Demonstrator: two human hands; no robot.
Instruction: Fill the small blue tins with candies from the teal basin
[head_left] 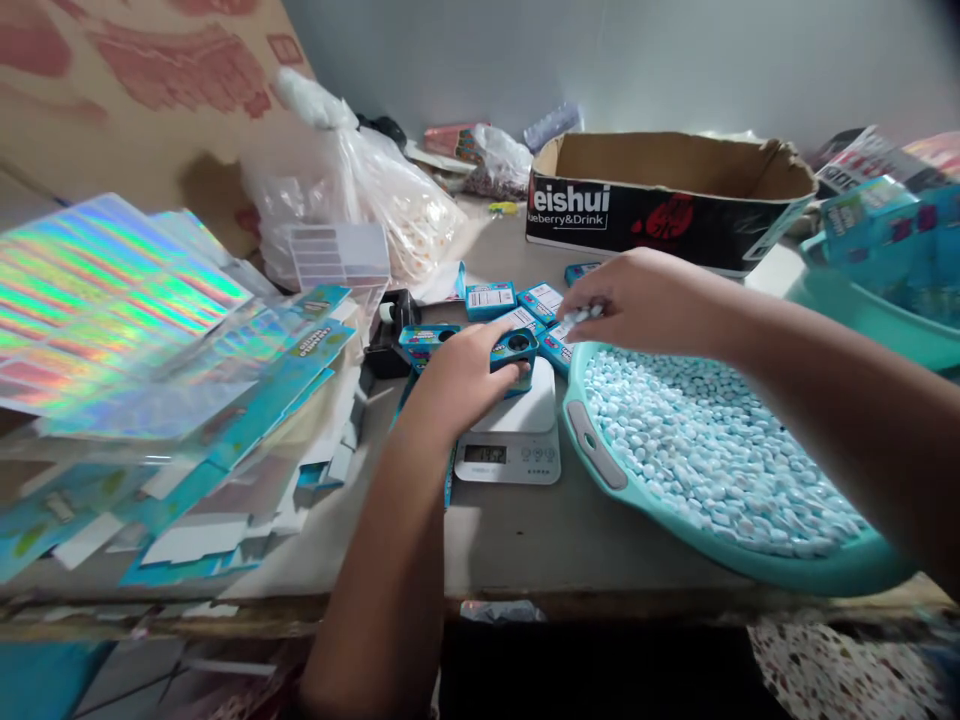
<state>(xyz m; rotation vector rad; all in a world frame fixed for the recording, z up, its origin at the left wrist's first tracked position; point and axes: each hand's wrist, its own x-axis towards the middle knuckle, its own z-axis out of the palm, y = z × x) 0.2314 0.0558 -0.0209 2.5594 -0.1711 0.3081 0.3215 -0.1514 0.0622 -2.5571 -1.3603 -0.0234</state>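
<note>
My left hand (pixel 463 378) is closed around a small blue box (pixel 516 352) with a dark round hole in its top, held over the white digital scale (pixel 517 465). Whether the box rests on the scale plate I cannot tell. My right hand (pixel 637 302) pinches a few pale candies (pixel 583 314) in its fingertips, just right of the box. Below that forearm sits a turquoise basin (pixel 652 520) full of white and light-blue candies (pixel 705 450). Several blue boxes (pixel 491 298) lie behind the scale. Another blue box (pixel 424 340) shows partly behind my left hand.
A black tape dispenser (pixel 386 350) stands left of the scale. Flat printed sheets and blue card (pixel 285 370) are piled at the left. Behind are a tied plastic bag (pixel 352 190) and a black open carton (pixel 660 215). A second turquoise basin (pixel 847 300) holds blue packs at the right.
</note>
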